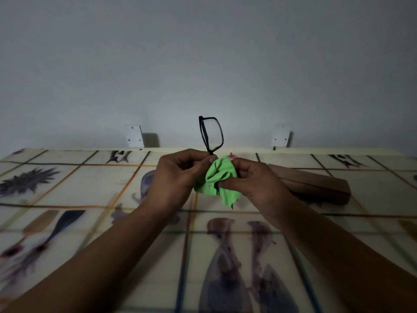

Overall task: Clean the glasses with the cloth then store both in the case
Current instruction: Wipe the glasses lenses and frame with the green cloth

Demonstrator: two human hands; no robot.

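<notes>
Green crumpled cloth [217, 184], bunched between both hands, hid the lower lens of the black rectangular-framed glasses [211, 134]. Only the upper lens stood clear, upright above the hands. The left hand [178, 177] pinched the frame just below that lens, and the right hand [252, 179] had its fingers [226, 183] curled around the cloth. The long brown case [316, 184] lay on the desk [90, 188] behind the right hand, which covered its near end. Two white wall brackets [135, 136] stood at the desk's far edge. The patterned desk top ran wide to the left of the forearms, its sides cut off.
</notes>
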